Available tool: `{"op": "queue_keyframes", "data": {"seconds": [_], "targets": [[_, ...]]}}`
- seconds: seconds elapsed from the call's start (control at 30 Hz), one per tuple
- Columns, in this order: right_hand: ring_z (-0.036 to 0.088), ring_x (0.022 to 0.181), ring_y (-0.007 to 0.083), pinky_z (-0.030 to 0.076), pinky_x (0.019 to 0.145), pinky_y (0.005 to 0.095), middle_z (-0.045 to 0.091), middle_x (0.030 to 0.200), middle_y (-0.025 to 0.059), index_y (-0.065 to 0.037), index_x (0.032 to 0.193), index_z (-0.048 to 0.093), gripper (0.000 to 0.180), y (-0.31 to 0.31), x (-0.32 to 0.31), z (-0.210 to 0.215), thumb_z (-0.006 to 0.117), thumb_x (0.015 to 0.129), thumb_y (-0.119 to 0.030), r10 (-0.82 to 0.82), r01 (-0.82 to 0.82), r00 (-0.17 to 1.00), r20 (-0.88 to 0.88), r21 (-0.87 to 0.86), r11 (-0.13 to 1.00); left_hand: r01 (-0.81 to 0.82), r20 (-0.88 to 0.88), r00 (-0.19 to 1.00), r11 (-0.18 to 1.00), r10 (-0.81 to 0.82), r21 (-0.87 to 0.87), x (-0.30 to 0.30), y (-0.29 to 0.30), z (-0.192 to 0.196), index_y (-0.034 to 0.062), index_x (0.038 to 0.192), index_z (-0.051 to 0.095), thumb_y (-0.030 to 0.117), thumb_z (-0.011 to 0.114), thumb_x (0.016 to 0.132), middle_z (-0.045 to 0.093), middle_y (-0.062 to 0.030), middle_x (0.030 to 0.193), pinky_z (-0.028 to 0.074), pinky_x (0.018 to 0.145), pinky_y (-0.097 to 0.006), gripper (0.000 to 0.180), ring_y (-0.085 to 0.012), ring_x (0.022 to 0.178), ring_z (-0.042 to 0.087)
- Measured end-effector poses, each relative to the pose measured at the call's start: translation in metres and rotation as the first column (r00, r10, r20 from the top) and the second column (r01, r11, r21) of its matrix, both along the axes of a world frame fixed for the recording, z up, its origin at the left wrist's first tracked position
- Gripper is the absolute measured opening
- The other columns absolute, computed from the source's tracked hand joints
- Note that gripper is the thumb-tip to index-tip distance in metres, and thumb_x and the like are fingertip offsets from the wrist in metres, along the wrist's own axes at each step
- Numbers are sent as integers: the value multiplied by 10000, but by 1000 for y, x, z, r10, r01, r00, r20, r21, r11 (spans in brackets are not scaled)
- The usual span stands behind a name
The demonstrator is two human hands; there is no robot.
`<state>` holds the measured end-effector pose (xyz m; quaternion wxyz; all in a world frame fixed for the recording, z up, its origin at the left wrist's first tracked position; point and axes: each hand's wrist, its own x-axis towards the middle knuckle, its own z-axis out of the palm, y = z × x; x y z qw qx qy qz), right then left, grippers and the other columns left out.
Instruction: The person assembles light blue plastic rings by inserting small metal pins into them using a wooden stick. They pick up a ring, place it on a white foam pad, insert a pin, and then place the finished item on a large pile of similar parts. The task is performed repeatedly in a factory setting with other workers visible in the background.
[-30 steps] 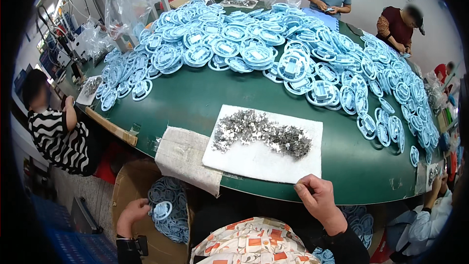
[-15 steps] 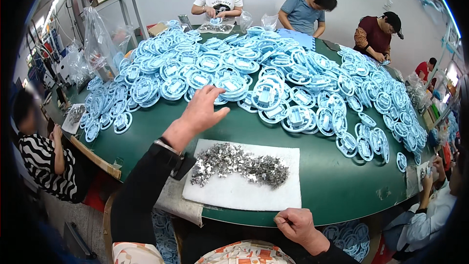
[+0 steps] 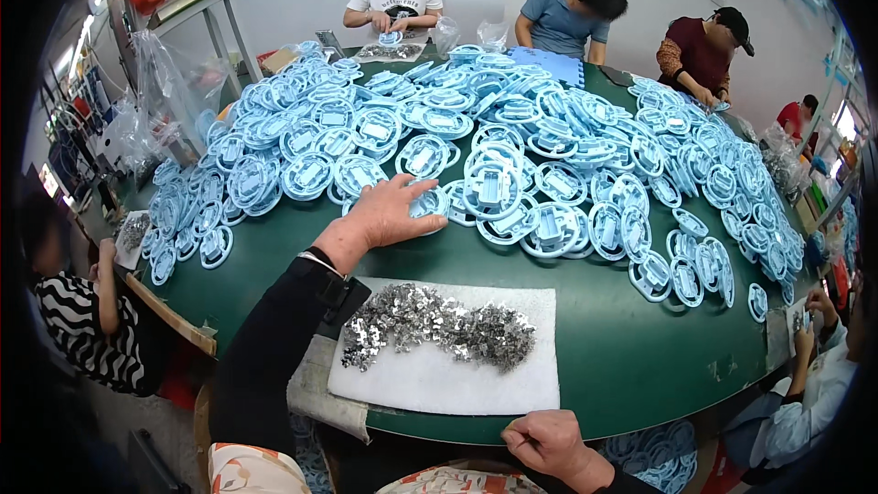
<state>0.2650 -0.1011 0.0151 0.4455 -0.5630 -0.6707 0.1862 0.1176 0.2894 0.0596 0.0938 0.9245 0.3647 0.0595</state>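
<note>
My left hand point(image 3: 389, 213) reaches to the near edge of a large heap of light-blue plastic parts point(image 3: 494, 185). Its thumb and fingers close around one oval light-blue plastic part point(image 3: 429, 202), partly covered by the hand. My right hand point(image 3: 554, 444) is curled shut at the table's front edge; whatever its fingers pinch is hidden. Between the hands lies a white foam sheet point(image 3: 494, 393), with a spread of small silvery metal pieces point(image 3: 430, 322) on it.
The green table point(image 3: 631, 348) curves around me. Co-workers sit across it and at both sides. More light-blue parts point(image 3: 654, 457) lie below the table edge at right. Clear plastic bags point(image 3: 165, 91) stand at the far left, and a greyish cloth point(image 3: 320, 398) hangs over the near edge.
My left hand has moved from hovering open over the heap's edge to closing on a light-blue part. My right hand stays curled at the table edge. The view has shifted slightly.
</note>
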Motion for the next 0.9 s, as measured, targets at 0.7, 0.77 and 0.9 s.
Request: {"op": "queue_keyframes", "data": {"seconds": [0.7, 0.77, 0.9], "targets": [[474, 635, 96, 404, 588, 251, 558, 805, 18, 19, 1153, 707, 260, 28, 12, 49, 714, 919, -95, -155, 180, 924, -349, 39, 983, 630, 516, 758, -242, 399, -738, -37, -199, 43, 122, 1565, 368, 682, 534, 923, 576, -241, 1394, 565, 942, -489, 868, -394, 1239, 624], [490, 651, 68, 417, 604, 235, 589, 803, 2, 7, 1139, 710, 239, 32, 4, 75, 715, 944, -132, -175, 164, 919, -354, -60, 985, 621, 480, 776, -358, 410, -698, -39, -218, 29, 106, 1555, 379, 680, 491, 944, 547, -247, 1424, 554, 963, -542, 846, -440, 1249, 602], [517, 692, 26, 425, 612, 202, 630, 803, -34, -4, 1112, 709, 220, 32, 12, 61, 704, 981, -180, -84, -88, 825, -559, -273, 958, 557, 372, 815, -429, 444, -711, -40, -242, 17, 98, 1540, 398, 650, 344, 1016, 552, -219, 1425, 517, 1005, -586, 763, -425, 1289, 570]]}}
